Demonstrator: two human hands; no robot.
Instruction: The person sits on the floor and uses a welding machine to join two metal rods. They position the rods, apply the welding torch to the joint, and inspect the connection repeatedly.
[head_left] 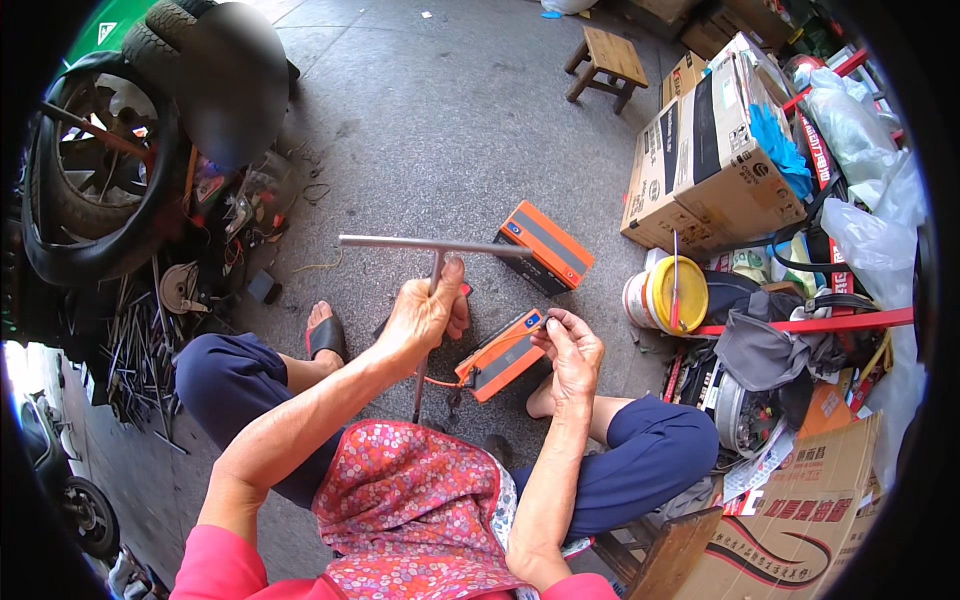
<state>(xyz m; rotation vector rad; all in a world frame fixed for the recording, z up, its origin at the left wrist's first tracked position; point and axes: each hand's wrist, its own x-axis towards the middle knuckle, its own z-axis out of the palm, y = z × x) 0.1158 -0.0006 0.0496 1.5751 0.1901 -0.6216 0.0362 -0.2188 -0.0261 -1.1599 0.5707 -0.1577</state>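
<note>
Tyre (80,250) left, batteries (548,250) between, bucket (662,295) right — carton (710,165) beyond

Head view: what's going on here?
The person's left hand grips a T-shaped metal bar upright, crosspiece on top. The right hand pinches a small dark piece, too small to identify, near one end of the nearer orange block. A second orange block sits beyond it on the floor.

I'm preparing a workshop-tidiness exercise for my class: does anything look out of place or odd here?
Yes: at the left, slim metal pieces lie in a jumbled heap, some straying onto the floor. Their mixed angles look untidy rather than sorted.
</note>
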